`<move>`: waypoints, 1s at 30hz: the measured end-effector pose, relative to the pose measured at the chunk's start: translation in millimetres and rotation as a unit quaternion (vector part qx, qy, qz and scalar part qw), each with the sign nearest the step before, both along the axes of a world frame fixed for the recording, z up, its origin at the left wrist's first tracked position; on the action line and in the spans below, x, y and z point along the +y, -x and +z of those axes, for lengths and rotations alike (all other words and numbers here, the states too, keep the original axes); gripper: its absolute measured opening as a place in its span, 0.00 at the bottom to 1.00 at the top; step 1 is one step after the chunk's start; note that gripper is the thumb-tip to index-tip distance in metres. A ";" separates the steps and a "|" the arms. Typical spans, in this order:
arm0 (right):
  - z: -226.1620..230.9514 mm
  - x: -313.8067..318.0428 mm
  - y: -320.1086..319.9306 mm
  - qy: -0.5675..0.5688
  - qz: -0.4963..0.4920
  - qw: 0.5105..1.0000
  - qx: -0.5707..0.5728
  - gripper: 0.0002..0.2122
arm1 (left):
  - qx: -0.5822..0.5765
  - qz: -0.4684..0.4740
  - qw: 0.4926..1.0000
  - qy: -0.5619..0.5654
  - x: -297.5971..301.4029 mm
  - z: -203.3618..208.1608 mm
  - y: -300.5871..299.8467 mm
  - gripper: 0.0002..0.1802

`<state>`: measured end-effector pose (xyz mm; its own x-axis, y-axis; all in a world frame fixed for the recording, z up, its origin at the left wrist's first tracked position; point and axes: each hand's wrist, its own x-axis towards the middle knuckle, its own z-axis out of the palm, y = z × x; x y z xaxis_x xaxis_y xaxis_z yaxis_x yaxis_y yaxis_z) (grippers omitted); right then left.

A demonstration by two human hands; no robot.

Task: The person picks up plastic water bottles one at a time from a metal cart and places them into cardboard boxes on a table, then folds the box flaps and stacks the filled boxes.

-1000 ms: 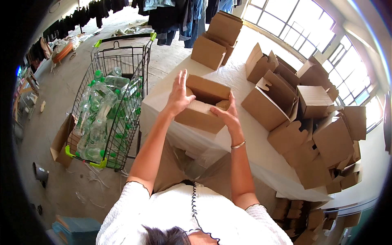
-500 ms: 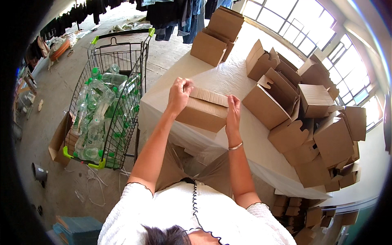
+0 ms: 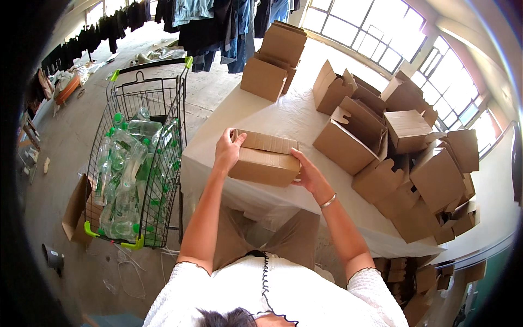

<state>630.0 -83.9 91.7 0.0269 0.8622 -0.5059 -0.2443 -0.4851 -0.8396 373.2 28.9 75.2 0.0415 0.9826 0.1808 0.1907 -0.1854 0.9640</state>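
A small brown cardboard box [image 3: 261,168] is between my hands at the near edge of the cloth-covered table [image 3: 215,122]. Its long top flap [image 3: 267,143] lies along the far side, and a seam shows between that flap and the near panel. My left hand [image 3: 227,150] grips the box's far left corner, thumb on top. At the opposite end my right hand [image 3: 309,173] holds the right side, with the thumb over the upper edge and fingers partly hidden around the end. Whether the box's underside touches the table cannot be seen.
Many open cardboard boxes [image 3: 351,136] are heaped along the table's right side. Several folded cartons [image 3: 272,62] stand at the far end. Left of the table is a wire shopping cart [image 3: 180,103] with clear green-capped bottles [image 3: 128,158]. Clothes [image 3: 218,32] hang beyond.
My right hand has slid from the far right corner down around the box's right end. The left hand keeps its corner, its thumb now flatter on top. The whole view has shifted slightly.
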 end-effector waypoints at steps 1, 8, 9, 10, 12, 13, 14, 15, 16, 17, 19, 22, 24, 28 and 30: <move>-2.6 0.6 -1.3 0.003 0.015 1.000 0.010 0.37 | -0.009 0.001 1.000 -0.008 -2.2 0.0 1.2 0.24; -31.5 -3.9 -10.2 -0.065 0.081 0.994 0.028 0.34 | -0.060 -0.035 0.996 -0.058 -31.5 5.0 13.6 0.22; -37.7 -6.5 -10.6 -0.091 0.081 0.992 0.011 0.35 | -0.081 -0.038 0.994 -0.063 -41.6 6.4 14.8 0.21; -41.3 -10.5 -6.5 -0.116 0.081 0.990 -0.006 0.36 | -0.101 -0.041 0.992 -0.067 -49.9 5.2 17.2 0.21; -44.8 -15.1 -3.7 -0.151 0.081 0.985 -0.031 0.37 | -0.109 -0.049 0.990 -0.079 -55.9 2.9 19.7 0.19; -44.9 -18.3 -1.5 -0.158 0.082 0.983 -0.039 0.37 | -0.109 -0.051 0.990 -0.075 -60.6 6.2 21.7 0.19; -44.5 -20.4 -0.1 -0.166 0.083 0.982 -0.046 0.36 | -0.110 -0.053 0.990 -0.071 -62.8 8.4 22.2 0.19; -43.9 -21.2 0.8 -0.166 0.075 0.983 -0.035 0.36 | -0.113 -0.061 0.990 -0.067 -62.1 8.0 21.2 0.19; -42.9 -21.2 1.7 -0.167 0.066 0.983 -0.024 0.36 | -0.115 -0.070 0.989 -0.064 -59.9 7.3 19.8 0.20; -43.0 -20.6 1.4 -0.167 0.057 0.984 -0.012 0.35 | -0.118 -0.079 0.988 -0.061 -57.1 6.4 18.4 0.21; -46.8 -22.1 -0.1 -0.179 0.050 0.983 0.011 0.34 | -0.127 -0.095 0.986 -0.051 -50.7 3.9 18.6 0.27; -43.3 -22.4 -5.0 -0.153 0.004 0.986 0.065 0.31 | -0.169 -0.106 0.978 -0.070 -45.7 8.9 12.8 0.35; -38.9 -22.3 -6.4 -0.115 -0.037 0.981 0.152 0.30 | -0.169 -0.099 0.977 -0.088 -36.7 18.1 11.9 0.37; -43.6 -19.6 -19.7 -0.096 -0.093 0.939 0.316 0.30 | -0.056 -0.075 0.982 -0.166 10.2 34.4 9.1 0.36; -38.8 -28.2 -23.7 -0.109 -0.117 0.927 0.339 0.31 | 0.065 -0.069 0.971 -0.222 45.2 50.4 2.0 0.35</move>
